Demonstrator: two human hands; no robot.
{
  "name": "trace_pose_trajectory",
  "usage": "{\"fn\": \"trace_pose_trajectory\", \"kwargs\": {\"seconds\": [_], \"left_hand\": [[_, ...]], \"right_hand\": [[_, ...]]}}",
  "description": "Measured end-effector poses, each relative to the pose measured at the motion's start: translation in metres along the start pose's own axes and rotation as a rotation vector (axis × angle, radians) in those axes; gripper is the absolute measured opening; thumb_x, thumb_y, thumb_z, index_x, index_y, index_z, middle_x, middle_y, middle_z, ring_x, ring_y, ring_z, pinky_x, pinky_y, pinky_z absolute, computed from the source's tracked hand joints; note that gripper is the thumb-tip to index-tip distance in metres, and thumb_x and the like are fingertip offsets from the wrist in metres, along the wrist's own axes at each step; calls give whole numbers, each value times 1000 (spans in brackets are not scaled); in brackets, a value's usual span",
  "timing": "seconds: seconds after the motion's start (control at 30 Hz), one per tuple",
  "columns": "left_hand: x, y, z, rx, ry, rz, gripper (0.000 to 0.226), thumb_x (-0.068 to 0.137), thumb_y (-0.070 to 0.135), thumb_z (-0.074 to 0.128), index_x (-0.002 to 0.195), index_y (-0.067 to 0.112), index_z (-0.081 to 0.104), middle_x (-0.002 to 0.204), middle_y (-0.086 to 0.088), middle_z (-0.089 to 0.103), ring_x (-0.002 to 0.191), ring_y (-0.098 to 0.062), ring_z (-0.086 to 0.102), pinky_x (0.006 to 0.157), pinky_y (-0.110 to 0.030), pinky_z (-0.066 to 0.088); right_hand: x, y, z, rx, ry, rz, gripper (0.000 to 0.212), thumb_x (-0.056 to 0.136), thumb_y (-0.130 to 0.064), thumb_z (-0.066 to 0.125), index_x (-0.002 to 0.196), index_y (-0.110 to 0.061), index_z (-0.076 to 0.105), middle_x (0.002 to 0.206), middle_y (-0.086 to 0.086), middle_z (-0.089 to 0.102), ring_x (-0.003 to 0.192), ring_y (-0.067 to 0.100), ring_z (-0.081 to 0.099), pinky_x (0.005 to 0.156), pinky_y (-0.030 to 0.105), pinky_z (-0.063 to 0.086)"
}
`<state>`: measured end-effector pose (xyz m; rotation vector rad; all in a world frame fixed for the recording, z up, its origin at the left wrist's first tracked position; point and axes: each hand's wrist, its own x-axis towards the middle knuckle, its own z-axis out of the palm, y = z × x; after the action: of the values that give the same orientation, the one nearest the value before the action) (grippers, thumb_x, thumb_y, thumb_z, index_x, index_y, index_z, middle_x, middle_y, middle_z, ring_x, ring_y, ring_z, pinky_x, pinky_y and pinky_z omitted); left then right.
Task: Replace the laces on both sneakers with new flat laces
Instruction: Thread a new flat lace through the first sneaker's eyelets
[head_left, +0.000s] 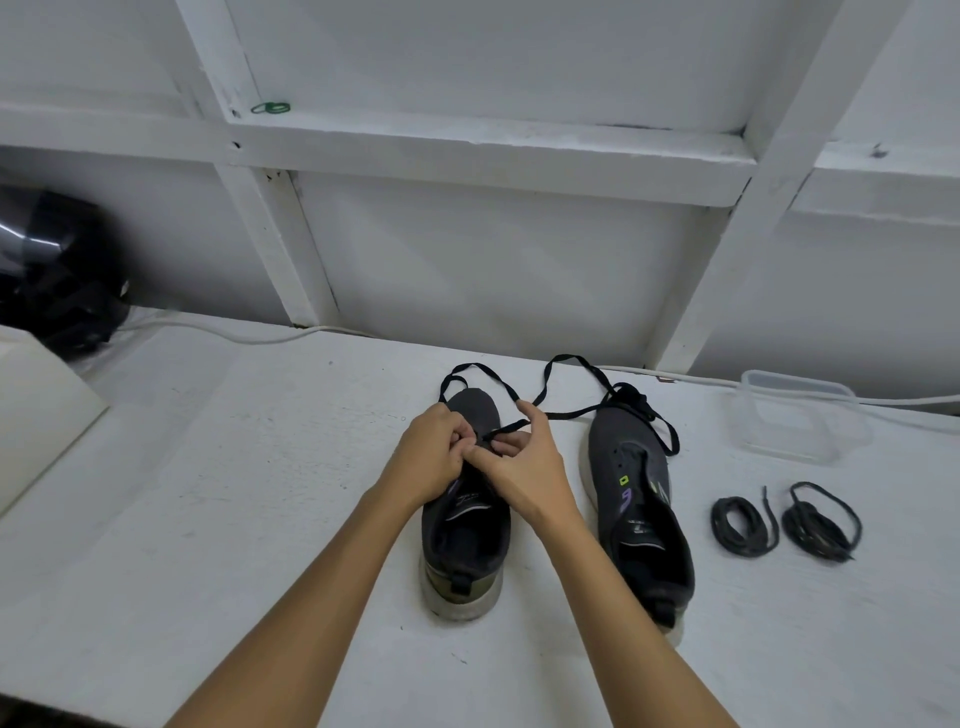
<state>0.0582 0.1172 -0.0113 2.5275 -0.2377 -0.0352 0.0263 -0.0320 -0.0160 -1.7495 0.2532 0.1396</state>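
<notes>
1. Two dark sneakers are standing side by side on the white tabletop, toes pointing away from the person and heels nearest the camera.
2. The left sneaker is sitting under both hands, which are meeting over its eyelet area just behind the toe.
3. The left hand is curling its fingers into a tight grip at the eyelets, seemingly pinching the lace, though the exact point of contact is hidden by the knuckles.
4. The right hand is pinching the black flat lace between thumb and curled fingers, its grip clamped on the strand right beside the left hand.
5. That lace is running forward from the hands in loose loops over the toe and onto the tabletop beyond, with one strand trailing toward the other shoe.
6. The right sneaker is standing just beside the first, untouched, with a second flat black lace bunching at its toe and draping down its outer side.
7. Two coiled round black laces are lying near each other to the right of the shoes.
8. A clear plastic container is sitting behind those coils, near the white panelled wall.
9. A white cable is running along the back edge, and a dark shiny object is sitting at far left.
</notes>
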Motion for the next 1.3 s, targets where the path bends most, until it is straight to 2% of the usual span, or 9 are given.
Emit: {"fn": "trace_pose_trajectory", "kwargs": {"seconds": [0.17,0.33,0.53,0.63,0.73,0.87,0.93,1.07,1.3], "left_hand": [[-2,-4,3,-80,28,7,7,94,14,64,93,14,71,90,5,52,77,-6,50,68,-7,36],[-5,-8,-1,-89,-21,4,9,96,16,61,89,22,64,94,6,53,79,-2,52,68,-7,37],[-15,-20,-11,-271,-22,-58,12,98,25,60,88,31,63,98,8,60,90,-2,58,77,-12,41],[-14,-21,-20,-422,-36,-121,8,98,26,61,91,28,66,101,9,66,96,-6,63,86,-24,50],[-10,-14,-29,-409,-47,-70,10,99,26,61,91,31,66,101,11,67,94,0,60,84,-20,46],[-4,-3,-35,-457,-62,-41,9,99,24,60,93,27,67,99,4,69,93,-13,63,84,-28,51],[-6,-4,-38,-473,-74,-54,11,99,22,59,100,25,69,98,5,70,93,-13,65,84,-28,55],[-15,-14,-40,-251,-122,60,31,94,5,61,107,31,72,102,17,66,93,5,61,80,-6,43],[-11,-9,-33,-62,-220,85,24,92,28,70,115,28,75,107,16,58,92,-1,60,87,-22,47]], "right_hand": [[-10,4,-1,-65,6,-19,58,74,-30,77,124,-34,48,108,-17,62,106,-10,60,76,3,44],[-8,-9,2,-276,70,-68,9,82,-27,67,88,-24,72,78,-17,69,77,-1,64,59,5,39],[-8,-14,-5,-283,107,-40,19,86,-22,60,83,-24,78,73,-18,70,74,-2,63,57,5,40],[-9,-16,-10,-291,92,-18,24,88,-20,59,104,-23,77,91,-11,73,86,7,66,73,18,52],[-4,-24,-11,-485,20,-161,41,90,-20,60,128,-34,68,112,-7,63,96,14,64,87,34,54],[10,-37,-5,-605,-108,-301,14,94,-26,65,100,-29,77,88,-10,62,83,14,59,72,34,50],[16,-35,-6,-516,-89,-256,16,97,-21,63,96,-21,79,80,-3,69,81,18,62,76,35,52],[19,-26,-10,-300,-71,-114,20,100,-21,61,88,-18,76,79,-2,72,70,15,61,84,42,57],[27,-25,-7,-236,-41,-79,21,101,-20,59,91,-12,75,90,1,75,90,23,71,85,50,57]]}}
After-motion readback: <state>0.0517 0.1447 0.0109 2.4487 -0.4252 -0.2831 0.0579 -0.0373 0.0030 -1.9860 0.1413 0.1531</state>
